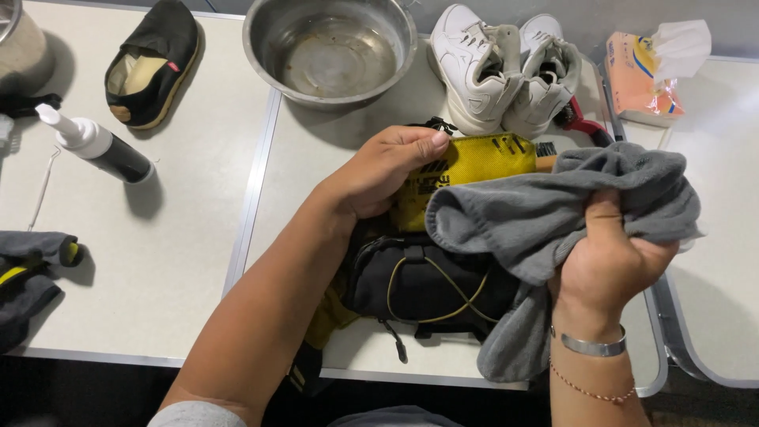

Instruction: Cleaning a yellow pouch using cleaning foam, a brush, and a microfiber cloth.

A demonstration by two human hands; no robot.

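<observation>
A black and yellow pouch bag (431,273) lies on the white table (198,237) in front of me. My left hand (387,170) grips its yellow upper part (474,162), thumb along the top edge. My right hand (609,257) is closed around a bunched grey cloth (522,221), which drapes over the right side of the bag and hangs down toward the table's front edge. A silver bracelet and a thin chain sit on my right wrist.
A steel bowl (330,49) stands at the back, with a pair of white sneakers (502,67) to its right. A black slipper (152,63) and a white-capped bottle (95,144) lie at left. A tissue pack (644,75) sits far right; dark cloth (28,273) at the left edge.
</observation>
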